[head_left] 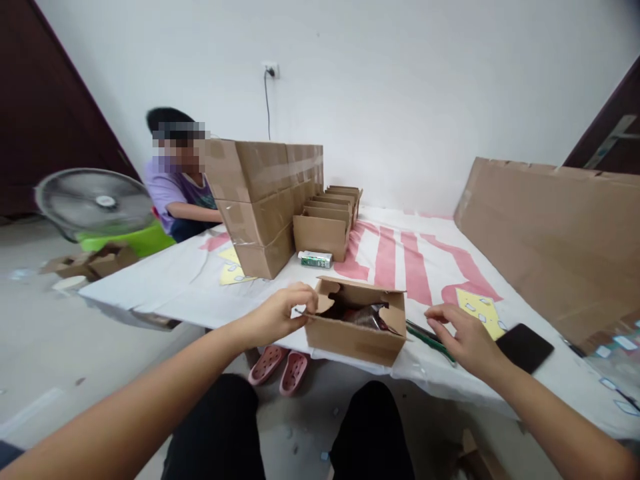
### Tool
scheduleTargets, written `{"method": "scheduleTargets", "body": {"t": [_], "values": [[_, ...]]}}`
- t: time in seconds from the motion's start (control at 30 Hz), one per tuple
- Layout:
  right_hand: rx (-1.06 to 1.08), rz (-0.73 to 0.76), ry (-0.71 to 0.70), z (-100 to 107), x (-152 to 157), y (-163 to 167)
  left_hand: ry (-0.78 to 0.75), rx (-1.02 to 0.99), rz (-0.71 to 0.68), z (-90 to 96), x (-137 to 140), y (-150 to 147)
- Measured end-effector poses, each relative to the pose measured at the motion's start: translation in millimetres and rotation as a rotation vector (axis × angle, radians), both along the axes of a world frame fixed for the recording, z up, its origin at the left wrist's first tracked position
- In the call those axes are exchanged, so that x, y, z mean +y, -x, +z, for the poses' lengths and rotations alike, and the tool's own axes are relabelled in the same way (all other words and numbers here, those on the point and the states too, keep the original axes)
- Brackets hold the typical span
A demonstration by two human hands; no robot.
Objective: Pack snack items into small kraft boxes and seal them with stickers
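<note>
Pale-walled room, cloth-covered table, open box at the near edge, hands well apart.
White wall (pixel 400 100) behind; table (pixel 170 287) under white cloth with pink and yellow print. Carton stack (pixel 265 213), taped, stands left; a hard bump could topple it. Open box (pixel 355 340) sits close to the edge: a sharp pull might tip it off. Left hand (pixel 287 310) at its left end, fingers curled; cannot tell if they grip. Right hand (pixel 467 337) loosely parted, apparently empty, beside green tool (pixel 434 344), which a stray wrist could sweep floorward.

Bare forearms (pixel 167 393), plain black legwear (pixel 215 427)
</note>
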State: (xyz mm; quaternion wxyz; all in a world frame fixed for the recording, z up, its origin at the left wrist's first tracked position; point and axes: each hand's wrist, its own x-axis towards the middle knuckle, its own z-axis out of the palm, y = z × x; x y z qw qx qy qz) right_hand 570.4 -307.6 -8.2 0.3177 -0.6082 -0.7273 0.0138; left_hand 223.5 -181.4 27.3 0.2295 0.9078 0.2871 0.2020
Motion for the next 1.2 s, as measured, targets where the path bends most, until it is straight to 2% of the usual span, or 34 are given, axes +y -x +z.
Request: {"method": "scheduleTargets", "body": {"t": [0.07, 0.17, 0.23, 0.33, 0.43, 0.53, 0.67, 0.77, 0.87, 1.0, 1.1, 1.2], "values": [[0.030, 0.112, -0.012, 15, 4, 13, -0.112, 0.137, -0.110, 9.1, -8, 1], [-0.020, 0.355, 0.043, 31, 15, 38, -0.259, 0.303, -0.224, 17.2, -16, -7], [-0.115, 0.490, 0.086, 36, 23, 53, -0.271, 0.345, -0.298, 20.8, -19, -13], [-0.276, 0.558, 0.083, 36, 32, 67, -0.221, 0.333, -0.345, 25.7, -23, -21], [-0.372, 0.496, 0.023, 34, 33, 64, -0.239, 0.339, -0.299, 27.4, -26, -23], [-0.442, 0.318, -0.046, 31, 30, 50, -0.384, 0.368, -0.205, 18.9, -28, -21], [-0.494, 0.161, -0.030, 27, 28, 29, -0.534, 0.378, -0.057, -11.7, -29, -20], [-0.510, 0.129, 0.024, 24, 32, 24, -0.520, 0.410, 0.105, -36.4, -32, -25], [-0.550, 0.077, 0.091, 24, 40, 29, -0.458, 0.428, 0.232, -50.2, -33, -30], [-0.567, 0.011, 0.189, 24, 56, 38, -0.416, 0.436, 0.254, -52.8, -33, -35], [-0.583, -0.020, 0.281, 25, 69, 42, -0.450, 0.459, 0.260, -49.6, -35, -37], [-0.626, -0.008, 0.321, 30, 77, 46, -0.540, 0.571, 0.227, -43.6, -37, -38]]}}
